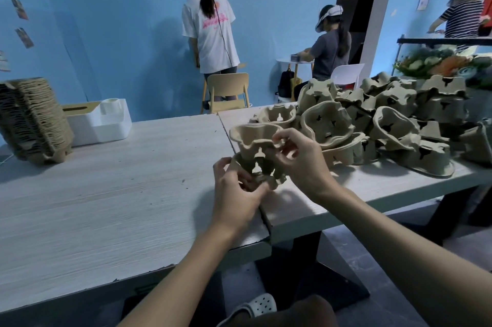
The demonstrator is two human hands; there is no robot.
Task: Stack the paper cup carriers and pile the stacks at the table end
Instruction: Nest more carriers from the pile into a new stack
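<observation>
Left hand (237,189) curls round the lower carrier (262,175), fingers and thumb on its near edge. Right hand (302,164) pinches the rim of the upper carrier (253,137). The hands are close together and both gripping. The two carriers touch but are not nested, and are held in the air above the seam (263,213) between two tabletops. The upper carrier sits tilted against the lower.

Judgement: the step in hand is seating one carrier into the other. To do it well, the person lines up the cup wells first, rims parallel, then presses down evenly (pulp this thin likely buckles if forced at one corner). A light hold on the rims should leave the wells free to slide home.

Beyond, to the right: a heap of loose carriers (386,119), lying every way up, so much work remains.

Far left end of the table (119,188): a tall stack (34,119), leaning a little, just beside a white box (106,124). Finished bundles probably belong there.
</observation>
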